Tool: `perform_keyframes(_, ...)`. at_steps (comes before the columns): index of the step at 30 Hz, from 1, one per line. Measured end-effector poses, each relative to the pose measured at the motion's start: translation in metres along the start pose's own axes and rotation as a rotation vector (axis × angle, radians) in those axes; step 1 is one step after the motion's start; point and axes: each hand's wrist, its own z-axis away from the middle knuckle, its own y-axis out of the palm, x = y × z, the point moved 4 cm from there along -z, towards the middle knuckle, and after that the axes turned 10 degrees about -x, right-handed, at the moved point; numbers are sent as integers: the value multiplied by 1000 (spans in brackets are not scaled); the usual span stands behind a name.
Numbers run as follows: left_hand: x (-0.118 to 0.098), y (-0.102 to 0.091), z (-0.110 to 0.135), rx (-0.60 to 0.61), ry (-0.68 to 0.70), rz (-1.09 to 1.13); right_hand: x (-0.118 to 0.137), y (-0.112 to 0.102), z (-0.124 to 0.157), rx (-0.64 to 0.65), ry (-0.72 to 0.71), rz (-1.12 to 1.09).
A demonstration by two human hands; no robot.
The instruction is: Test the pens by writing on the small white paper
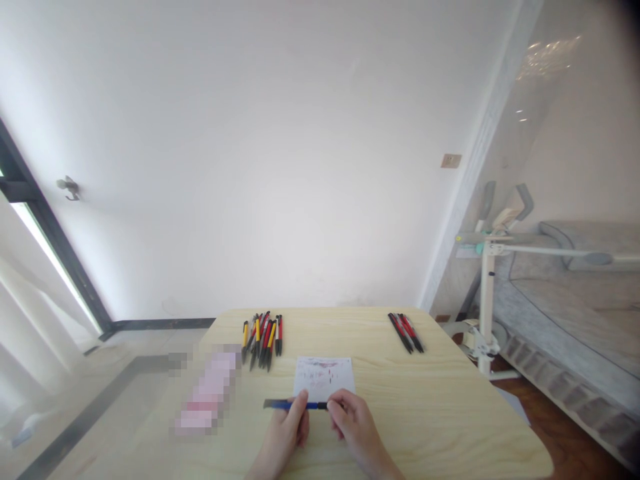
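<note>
paper (324, 375) beyond both hands: red scribbles unreadable | blue pen (295, 405) crosswise, axis left-right | left hand (285, 430) pinches mid-barrel | right hand (356, 427) grips its end

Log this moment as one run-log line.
left hand: holds blue pen | right hand: grips its black end | near: scribbled paper | table: pen pile, red pens apart
</note>
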Motion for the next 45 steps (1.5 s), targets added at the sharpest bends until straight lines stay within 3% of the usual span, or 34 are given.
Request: perform_keyframes(45,-2,0,1,37,22,9,4,-2,2,-10,14,61)
